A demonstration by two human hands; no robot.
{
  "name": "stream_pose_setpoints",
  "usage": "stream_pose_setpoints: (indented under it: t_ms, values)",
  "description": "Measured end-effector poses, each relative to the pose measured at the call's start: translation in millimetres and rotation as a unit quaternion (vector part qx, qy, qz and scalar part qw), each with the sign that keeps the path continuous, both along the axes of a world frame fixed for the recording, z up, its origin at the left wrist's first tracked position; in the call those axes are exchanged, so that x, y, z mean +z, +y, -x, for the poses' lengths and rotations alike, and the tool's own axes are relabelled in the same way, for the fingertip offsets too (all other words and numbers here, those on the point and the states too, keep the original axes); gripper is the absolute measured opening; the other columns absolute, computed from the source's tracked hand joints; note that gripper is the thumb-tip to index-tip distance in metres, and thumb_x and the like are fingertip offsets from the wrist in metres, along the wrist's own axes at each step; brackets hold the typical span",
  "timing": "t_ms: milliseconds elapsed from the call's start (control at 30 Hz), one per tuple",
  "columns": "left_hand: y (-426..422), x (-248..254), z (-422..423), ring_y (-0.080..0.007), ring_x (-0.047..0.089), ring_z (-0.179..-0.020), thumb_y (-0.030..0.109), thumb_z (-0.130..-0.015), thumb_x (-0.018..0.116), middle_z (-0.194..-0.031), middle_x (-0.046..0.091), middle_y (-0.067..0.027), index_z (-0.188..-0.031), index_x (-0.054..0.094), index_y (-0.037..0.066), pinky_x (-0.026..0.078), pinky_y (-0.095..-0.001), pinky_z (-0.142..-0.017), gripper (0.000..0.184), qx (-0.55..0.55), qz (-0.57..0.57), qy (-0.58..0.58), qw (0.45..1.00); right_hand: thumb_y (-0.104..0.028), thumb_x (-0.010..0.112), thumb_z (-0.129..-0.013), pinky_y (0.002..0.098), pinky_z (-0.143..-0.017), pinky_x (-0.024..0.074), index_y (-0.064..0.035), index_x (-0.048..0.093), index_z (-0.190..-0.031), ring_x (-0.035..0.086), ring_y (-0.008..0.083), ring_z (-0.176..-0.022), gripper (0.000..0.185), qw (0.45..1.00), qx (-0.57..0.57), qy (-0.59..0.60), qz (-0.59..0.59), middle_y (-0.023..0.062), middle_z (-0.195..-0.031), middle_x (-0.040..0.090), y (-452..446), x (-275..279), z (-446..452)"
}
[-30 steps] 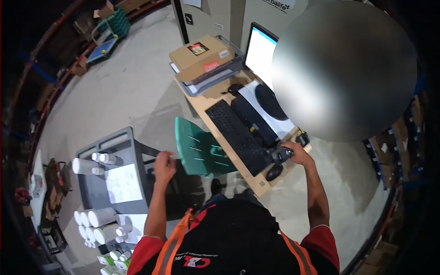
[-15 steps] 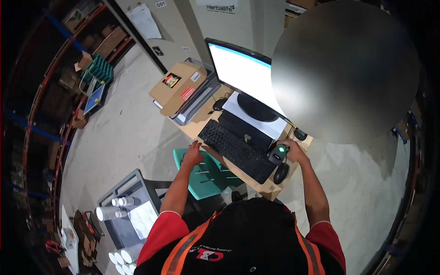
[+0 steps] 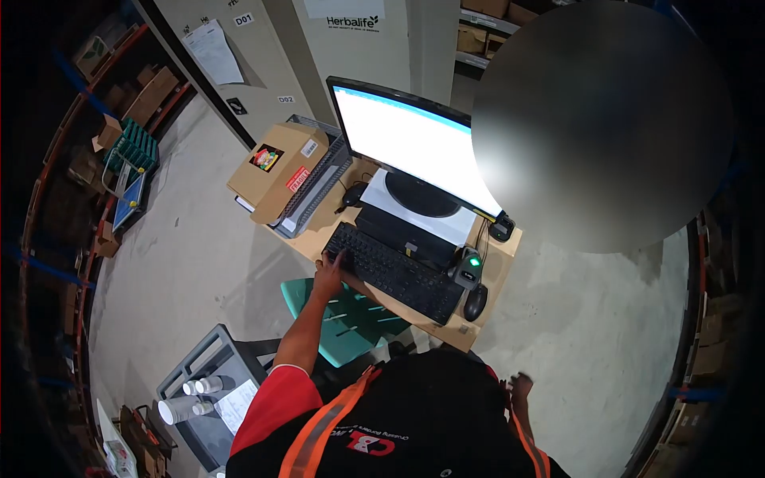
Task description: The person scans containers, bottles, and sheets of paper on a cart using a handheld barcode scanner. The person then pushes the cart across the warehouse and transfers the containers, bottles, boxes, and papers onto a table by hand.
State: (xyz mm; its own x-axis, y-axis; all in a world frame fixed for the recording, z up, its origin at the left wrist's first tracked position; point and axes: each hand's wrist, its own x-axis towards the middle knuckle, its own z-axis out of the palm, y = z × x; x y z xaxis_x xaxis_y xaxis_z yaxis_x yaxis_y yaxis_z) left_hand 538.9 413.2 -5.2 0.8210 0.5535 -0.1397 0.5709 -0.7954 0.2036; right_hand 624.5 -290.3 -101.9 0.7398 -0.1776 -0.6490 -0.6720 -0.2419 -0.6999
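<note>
The right hand (image 3: 520, 388) hangs beside the body, part-curled, its contents impossible to tell; the left hand (image 3: 327, 276), nearer, loosely spread and grasping nothing visible, is at the left end of the keyboard (image 3: 392, 273), which slants far-left to near-right on the counter (image 3: 504, 256); scanner (image 3: 467, 271) and mouse (image 3: 476, 303) sit by its right end; the monitor (image 3: 406, 137) stands beyond

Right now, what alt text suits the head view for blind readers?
A bare left hand is at the left end of a black rectangular keyboard on a pale wooden desk; the bare right hand is away from the desk. Behind the keyboard stands a black-framed monitor, lit white.
</note>
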Motion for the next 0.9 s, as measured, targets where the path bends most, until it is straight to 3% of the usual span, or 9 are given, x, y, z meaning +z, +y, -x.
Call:
stream_pose_setpoints:
  t_ms: [67, 133, 333, 567, 600, 667, 700, 767, 900]
  values:
    - [-2.4, 1.8, -8.5, -0.0562, 0.046, -0.123, 0.011, -0.079, 0.066, -0.148, 0.032, -0.0305, -0.153, 0.036, 0.031, 0.055, -0.0550, -0.092, 0.082, 0.017, -0.008, 0.019, 1.000, -0.016, 0.059, -0.087, 0.0393, -0.046, 0.0463, -0.0016, 0.058, -0.087, 0.058, 0.0198, -0.053, 0.015, 0.873, 0.389, -0.074, 0.284, 0.0152, -0.076, 0.069, -32.1, -46.3, 34.3]
    - [-1.0, -15.1, -11.4, -0.0562, 0.046, -0.123, 0.012, -0.080, 0.068, -0.147, 0.030, -0.0313, -0.153, 0.036, 0.036, 0.056, -0.0539, -0.091, 0.083, 0.043, -0.002, 0.008, 0.999, -0.019, 0.059, -0.088, 0.0425, -0.047, 0.0454, -0.0009, 0.058, -0.069, 0.057, 0.0207, -0.049, 0.026, 0.731, 0.521, -0.141, 0.417, 0.0177, -0.072, 0.069, -47.6, -66.4, 67.4]
    - [-2.7, -6.5, -11.2, -0.0543, 0.050, -0.122, 0.012, -0.082, 0.067, -0.145, 0.035, -0.0305, -0.152, 0.039, 0.036, 0.055, -0.0543, -0.090, 0.079, 0.049, 0.007, 0.002, 0.999, -0.023, 0.061, -0.087, 0.0424, -0.054, 0.0491, 0.0001, 0.065, -0.078, 0.061, 0.0242, -0.056, 0.025, 0.923, 0.307, -0.089, 0.214, 0.0189, -0.075, 0.070, 6.0, 3.0, 74.1]
    - [-70.7, 32.5, 28.2, -0.0525, 0.054, -0.121, 0.006, -0.075, 0.070, -0.151, 0.034, -0.0323, -0.149, 0.046, 0.023, 0.053, -0.0522, -0.094, 0.080, 0.104, 0.060, -0.183, 0.976, -0.029, 0.064, -0.087, 0.0422, -0.062, 0.0534, 0.0014, 0.073, -0.089, 0.066, 0.0282, -0.064, 0.032, 0.893, 0.389, -0.193, 0.122, 0.0204, -0.079, 0.071, 25.7, 26.6, 10.8]
    - [-95.2, 90.8, 44.8, -0.0496, 0.048, -0.129, -0.004, -0.076, 0.061, -0.152, 0.032, -0.0306, -0.147, 0.047, 0.016, 0.046, -0.0511, -0.105, 0.075, 0.120, 0.183, -0.102, 0.970, -0.030, 0.064, -0.086, 0.0422, -0.063, 0.0540, 0.0016, 0.074, -0.090, 0.066, 0.0288, -0.065, 0.033, 0.863, 0.442, -0.213, 0.122, 0.0206, -0.079, 0.071, 19.1, 12.7, -8.4]
    - [-154.0, 51.2, 92.8, -0.0445, 0.054, -0.125, -0.004, -0.075, 0.062, -0.144, 0.044, -0.0244, -0.133, 0.059, 0.013, 0.051, -0.0468, -0.100, 0.061, 0.080, 0.024, -0.301, 0.950, -0.047, 0.063, -0.085, 0.0413, -0.069, 0.0548, -0.0004, 0.075, -0.101, 0.069, 0.0325, -0.074, 0.051, 0.738, 0.603, -0.243, 0.180, 0.0181, -0.081, 0.072, -8.1, -60.4, -58.3]
    - [-189.7, 59.3, 120.9, -0.0424, 0.055, -0.124, -0.003, -0.077, 0.060, -0.140, 0.047, -0.0225, -0.132, 0.059, 0.010, 0.051, -0.0466, -0.099, 0.056, 0.103, 0.132, -0.327, 0.930, -0.051, 0.060, -0.085, 0.0427, -0.070, 0.0544, -0.0030, 0.076, -0.097, 0.069, 0.0336, -0.074, 0.052, 0.697, 0.646, -0.231, 0.207, 0.0174, -0.081, 0.072, -14.0, -89.1, -77.0]
    - [-264.4, 63.6, 174.1, -0.0367, 0.060, -0.116, 0.000, -0.080, 0.060, -0.136, 0.052, -0.0135, -0.127, 0.061, 0.010, 0.053, -0.0442, -0.094, 0.049, 0.152, 0.106, -0.310, 0.933, -0.055, 0.053, -0.084, 0.0464, -0.063, 0.0517, -0.0168, 0.071, -0.076, 0.067, 0.0377, -0.074, 0.043, 0.441, 0.808, -0.207, 0.332, 0.0126, -0.072, 0.068, 8.7, -102.6, -100.5]
    - [-432.4, 12.1, 280.9, -0.0296, 0.064, -0.105, 0.001, -0.082, 0.061, -0.110, 0.065, -0.0132, -0.117, 0.067, 0.010, 0.054, -0.0381, -0.088, 0.037, 0.441, 0.035, -0.365, 0.820, -0.027, 0.064, -0.085, 0.0420, -0.067, 0.0537, -0.0109, 0.069, -0.071, 0.069, 0.0293, -0.073, 0.022, 0.347, 0.882, -0.305, 0.088, 0.0103, -0.068, 0.068, 59.3, -115.9, -147.5]
